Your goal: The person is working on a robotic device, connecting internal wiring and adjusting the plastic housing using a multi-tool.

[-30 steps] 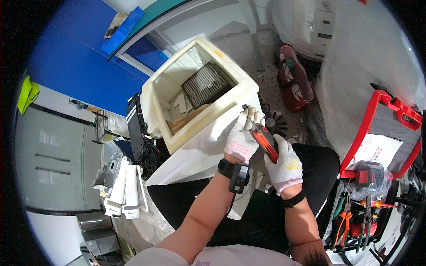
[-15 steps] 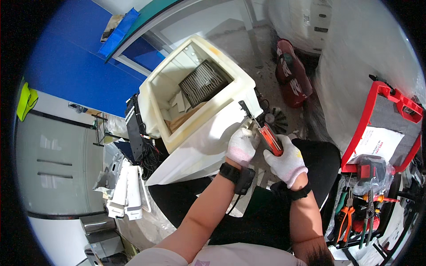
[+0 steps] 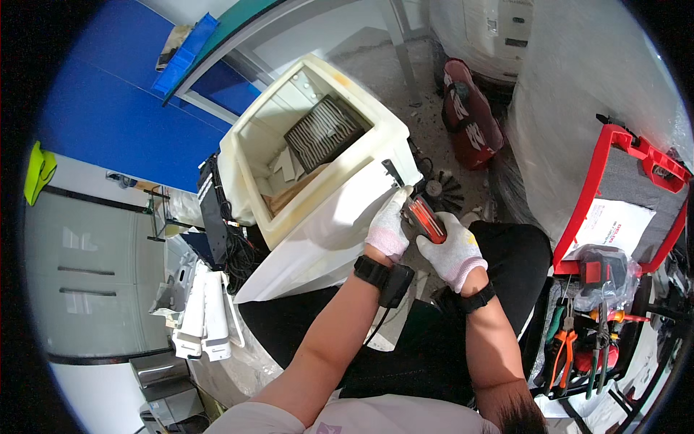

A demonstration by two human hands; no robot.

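Note:
A red folding tool [image 3: 425, 218], with slim parts lying along its handle, is gripped by my right hand [image 3: 457, 249] in a white knit glove. My left hand [image 3: 388, 226], gloved the same way, is closed at the tool's upper end. Its fingertips sit just below a black bracket [image 3: 392, 173] on the corner of a cream-white plastic bin [image 3: 264, 217]. What those fingers pinch is hidden. The bin leans tilted in front of me, its smooth white side [image 3: 311, 249] toward my legs. Inside the bin lies a dark ribbed filter-like panel [image 3: 325, 130] beside some cardboard.
A round black brush [image 3: 441, 189] is on the floor behind the bin's corner. Beyond it rests a dark red bag [image 3: 466, 126]. At right stand an open red toolbox lid [image 3: 589, 195] and orange-handled pliers [image 3: 564, 354]. Black cables [image 3: 242, 264] and white housings [image 3: 215, 315] lie left.
My right hand and the red tool have shifted slightly up and left. The thin shaft that reached toward the bracket is now hidden by my left fingers. The view has shifted a little.

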